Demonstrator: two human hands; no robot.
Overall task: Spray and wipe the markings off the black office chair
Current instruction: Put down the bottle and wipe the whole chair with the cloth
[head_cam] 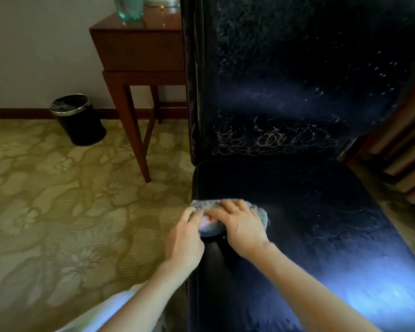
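Head view: black chair (309, 192) directly ahead of both hands, surface dark and speckled with droplets. Pale looping scribbles (273, 140) low on backrest, beyond the hands. Grey cloth (210, 227) at seat's left edge. Left hand (185, 238) grips cloth with curled fingers; right hand (241, 227) presses it, fingers spread.

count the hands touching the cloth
2: the left hand holds the grey cloth at its left end; the right hand presses flat on top, on the chair seat.
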